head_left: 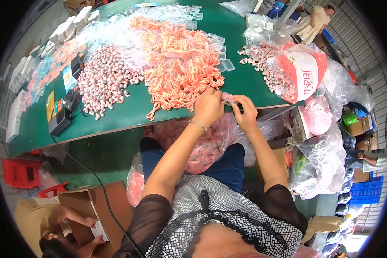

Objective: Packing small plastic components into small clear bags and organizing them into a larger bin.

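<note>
At the front edge of the green table, my left hand [209, 106] and my right hand [246, 112] hold a small clear plastic case [229, 98] between their fingertips. Something pink shows inside the case; its details are too small to make out. Right beside my left hand lies a heap of looped orange cords [180, 64]. Farther left is a pile of small round red, white and grey pieces [105, 77]. Empty-looking clear cases [225, 64] lie at the cord heap's right side. Below my hands, an open plastic bag [206, 146] holds many pink-filled cases.
A red and white sack [303, 71] lies at the table's right end, beside more round pieces [262, 64]. A dark device [61, 120] with a black cable stands at left. Lower left, another person reaches into a cardboard box [118, 206]. Filled plastic bags [318, 159] crowd the right.
</note>
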`<action>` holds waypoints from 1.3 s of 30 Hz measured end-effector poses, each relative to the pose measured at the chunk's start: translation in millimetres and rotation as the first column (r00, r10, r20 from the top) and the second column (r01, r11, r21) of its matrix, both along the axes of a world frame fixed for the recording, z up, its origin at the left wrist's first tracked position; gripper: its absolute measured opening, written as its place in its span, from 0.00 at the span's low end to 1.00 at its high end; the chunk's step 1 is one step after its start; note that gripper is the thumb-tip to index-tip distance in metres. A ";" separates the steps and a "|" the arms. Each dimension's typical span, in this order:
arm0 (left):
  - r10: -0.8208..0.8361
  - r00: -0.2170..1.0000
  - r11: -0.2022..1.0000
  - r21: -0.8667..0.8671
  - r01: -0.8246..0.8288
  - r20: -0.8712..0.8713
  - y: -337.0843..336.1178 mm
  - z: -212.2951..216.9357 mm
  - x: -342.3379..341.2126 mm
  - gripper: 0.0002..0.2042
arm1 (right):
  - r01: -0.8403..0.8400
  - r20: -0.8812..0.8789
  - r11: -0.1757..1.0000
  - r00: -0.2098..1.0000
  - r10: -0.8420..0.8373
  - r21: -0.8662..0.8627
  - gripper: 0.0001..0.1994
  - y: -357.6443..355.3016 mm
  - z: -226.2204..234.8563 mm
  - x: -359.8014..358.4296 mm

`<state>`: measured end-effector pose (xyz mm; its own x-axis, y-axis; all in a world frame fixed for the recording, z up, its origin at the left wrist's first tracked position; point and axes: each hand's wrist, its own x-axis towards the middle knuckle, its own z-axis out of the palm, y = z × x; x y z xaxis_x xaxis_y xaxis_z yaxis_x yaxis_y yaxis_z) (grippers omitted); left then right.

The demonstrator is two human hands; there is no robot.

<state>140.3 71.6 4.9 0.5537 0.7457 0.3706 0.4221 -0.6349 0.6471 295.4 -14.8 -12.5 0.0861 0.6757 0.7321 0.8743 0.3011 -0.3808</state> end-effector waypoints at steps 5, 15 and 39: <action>0.087 0.995 0.996 0.007 -0.088 0.056 -7.1 -4.0 2.2 0.10 | 0.025 -0.027 1.000 0.999 -0.024 0.016 0.10 0.0 -1.1 -3.5; 0.153 0.983 0.987 -0.061 -0.147 0.104 -4.7 -3.7 5.5 0.05 | 0.022 -0.061 0.998 0.998 -0.018 0.056 0.10 1.1 -3.9 -5.8; 0.226 0.966 0.973 0.014 -0.229 0.129 -19.5 -13.5 6.6 0.05 | 0.022 -0.052 0.992 0.999 -0.015 0.124 0.10 2.1 -17.1 -3.4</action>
